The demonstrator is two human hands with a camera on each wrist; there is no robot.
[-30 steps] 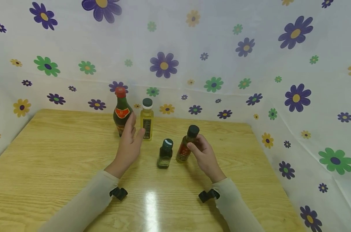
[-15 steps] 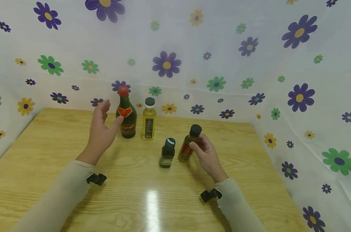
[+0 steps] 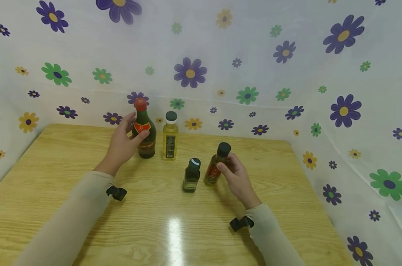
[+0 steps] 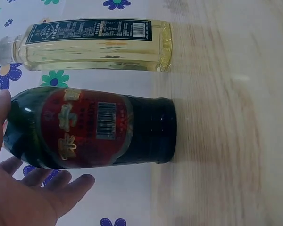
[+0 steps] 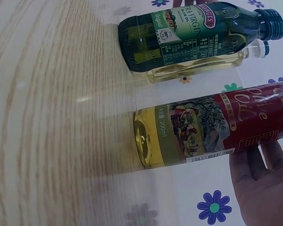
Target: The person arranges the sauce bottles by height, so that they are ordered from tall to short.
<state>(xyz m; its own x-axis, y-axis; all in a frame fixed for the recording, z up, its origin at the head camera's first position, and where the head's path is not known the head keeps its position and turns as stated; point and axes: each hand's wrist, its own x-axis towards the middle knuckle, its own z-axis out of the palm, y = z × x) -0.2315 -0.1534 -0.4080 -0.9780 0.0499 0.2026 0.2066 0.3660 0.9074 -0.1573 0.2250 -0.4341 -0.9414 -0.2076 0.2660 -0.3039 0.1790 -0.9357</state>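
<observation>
A dark green glass bottle with a red cap (image 3: pixel 147 142) stands at the back left, its red label (image 4: pixel 85 125) facing the left wrist camera. My left hand (image 3: pixel 122 144) is spread around its left side, thumb in front, with a gap between the lower fingers and the glass in the left wrist view. My right hand (image 3: pixel 237 177) holds a red-labelled olive oil bottle (image 5: pixel 212 125) with a black cap, thumb on the near side and fingers behind. Just left of that bottle stands a small dark green olive oil bottle (image 3: pixel 191 179).
A clear bottle of yellow oil (image 3: pixel 170 142) with a dark green cap stands right of the red-capped bottle. The wooden table (image 3: pixel 147 229) meets a flower-printed cloth (image 3: pixel 220 48) at the back and right.
My left hand swung leftward off the front of the red-capped bottle, then came back right around its left side. The right hand has kept its hold on the olive oil bottle.
</observation>
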